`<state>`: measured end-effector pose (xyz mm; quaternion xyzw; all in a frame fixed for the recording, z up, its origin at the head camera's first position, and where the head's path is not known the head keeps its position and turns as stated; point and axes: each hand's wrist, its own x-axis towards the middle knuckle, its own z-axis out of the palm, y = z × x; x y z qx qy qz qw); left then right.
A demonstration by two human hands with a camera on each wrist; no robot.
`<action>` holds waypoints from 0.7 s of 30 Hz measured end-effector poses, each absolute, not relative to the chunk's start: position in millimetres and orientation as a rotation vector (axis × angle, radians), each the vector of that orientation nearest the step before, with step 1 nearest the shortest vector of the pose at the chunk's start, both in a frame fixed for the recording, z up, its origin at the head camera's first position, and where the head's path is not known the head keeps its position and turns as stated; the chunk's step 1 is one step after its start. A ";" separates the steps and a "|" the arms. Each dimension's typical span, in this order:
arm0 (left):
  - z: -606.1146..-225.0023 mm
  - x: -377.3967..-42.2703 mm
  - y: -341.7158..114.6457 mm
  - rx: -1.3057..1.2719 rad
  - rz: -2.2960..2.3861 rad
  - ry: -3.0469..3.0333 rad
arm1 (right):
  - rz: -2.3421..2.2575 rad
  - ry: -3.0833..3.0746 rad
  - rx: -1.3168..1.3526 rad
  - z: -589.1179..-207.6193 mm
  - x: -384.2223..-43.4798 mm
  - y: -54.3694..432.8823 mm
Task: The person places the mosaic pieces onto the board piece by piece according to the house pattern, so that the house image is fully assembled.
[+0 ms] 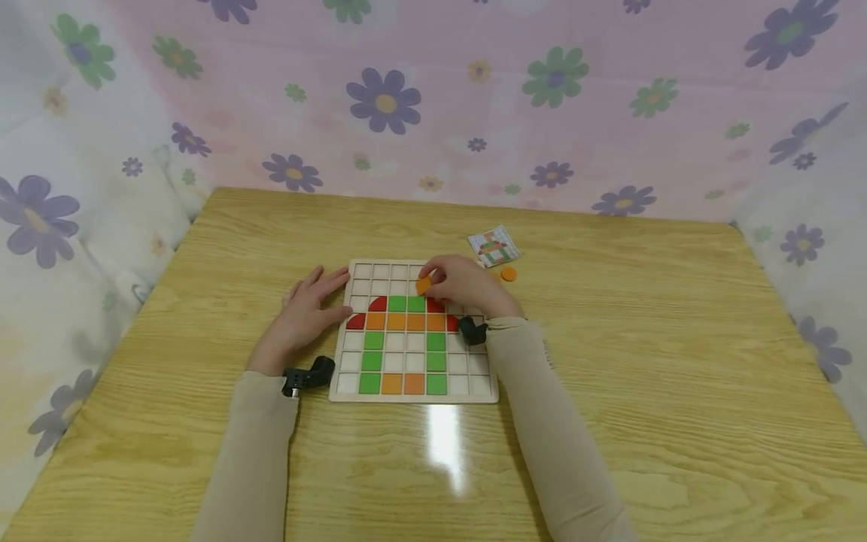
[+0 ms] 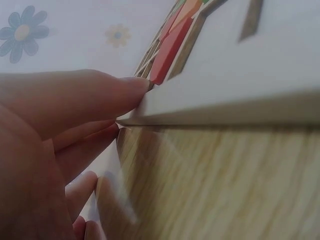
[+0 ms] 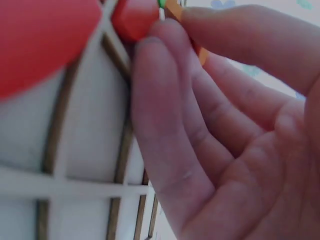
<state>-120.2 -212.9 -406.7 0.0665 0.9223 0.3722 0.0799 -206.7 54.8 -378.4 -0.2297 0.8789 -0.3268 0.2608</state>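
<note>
A pale wooden grid board [image 1: 415, 400] lies flat on the table between the two hands. Green squares [image 1: 373, 341], orange squares [image 1: 396, 321] and red curved pieces [image 1: 355, 322] fill some of its cells. Over the upper middle of the grid, the right hand [image 1: 469, 284] pinches an orange square tile [image 1: 423, 285] between thumb and fingers, just above the green row. In the right wrist view the fingers partly hide that orange tile [image 3: 175, 9]. The left hand [image 1: 301, 315] rests at the board's left edge, its fingers fairly straight and its thumb touching the rim.
Behind the board's right corner lies a small pattern card [image 1: 494, 246] with a coloured grid picture. Beside it are an orange round piece [image 1: 509, 274] and another partly hidden orange piece. Flowered cloth [image 1: 447, 150] hangs along the wooden table's [image 1: 650, 361] back and sides.
</note>
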 end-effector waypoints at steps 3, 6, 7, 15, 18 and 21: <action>-407.2 -119.9 -213.1 0.196 1.097 2.761 | -0.854 2.428 -0.611 -379.0 -204.2 50.4; -407.2 -120.6 -212.8 0.202 1.100 2.762 | -0.809 2.472 -0.610 -378.7 -202.7 47.2; -407.2 -120.6 -212.6 0.203 1.106 2.763 | -0.792 2.487 -0.611 -379.0 -202.4 46.2; -404.0 -120.8 -211.0 0.203 1.126 2.755 | -0.779 2.488 -0.581 -382.2 -201.6 41.8; -404.7 -120.8 -211.6 0.197 1.117 2.757 | -0.785 2.482 -0.575 -382.1 -201.5 40.8; -405.7 -120.5 -212.0 0.186 1.118 2.756 | -0.792 2.470 -0.571 -382.7 -201.9 40.1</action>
